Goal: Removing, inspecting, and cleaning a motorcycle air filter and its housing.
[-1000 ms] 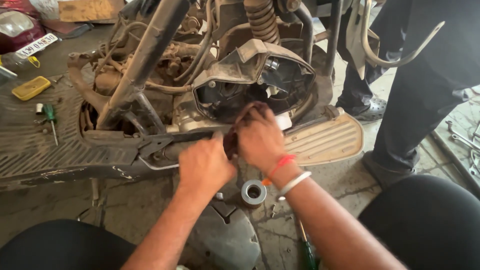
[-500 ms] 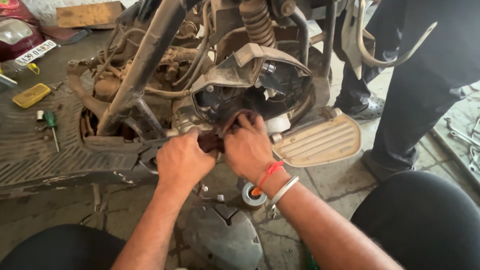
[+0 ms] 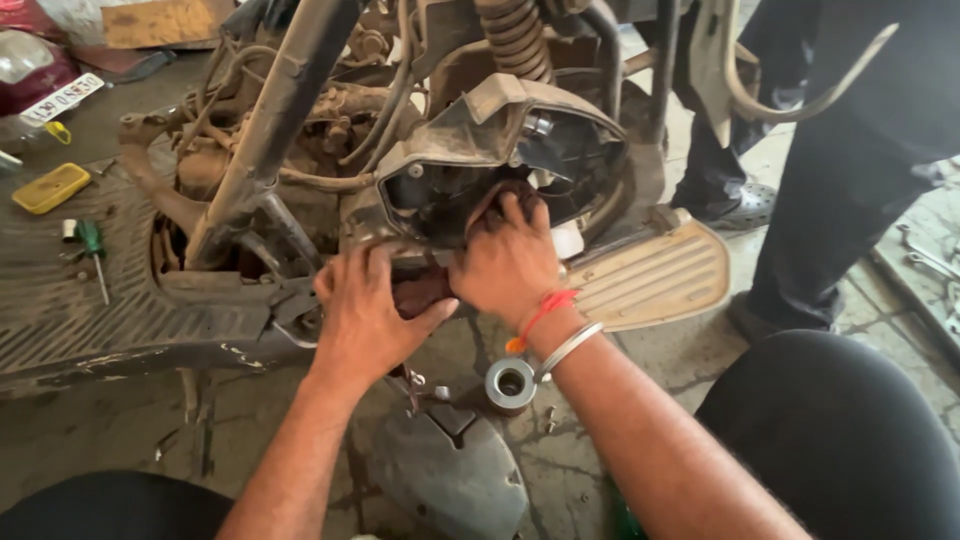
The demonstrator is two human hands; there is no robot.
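Dusty matt metal engine housing (image 3: pixel 500 130), dull ribbed footboard (image 3: pixel 655 280), shiny metal ring (image 3: pixel 510 384), rough cracked concrete floor (image 3: pixel 590 440)

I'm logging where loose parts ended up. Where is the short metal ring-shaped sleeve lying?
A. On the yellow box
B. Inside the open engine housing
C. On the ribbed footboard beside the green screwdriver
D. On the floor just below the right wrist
D: the metal sleeve sits on the concrete floor under the right hand wrist, near the dark cover.

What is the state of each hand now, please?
Left hand: fingers spread, pressing a dark rag.
Right hand: fingers curled into the engine housing; contents cannot be told.
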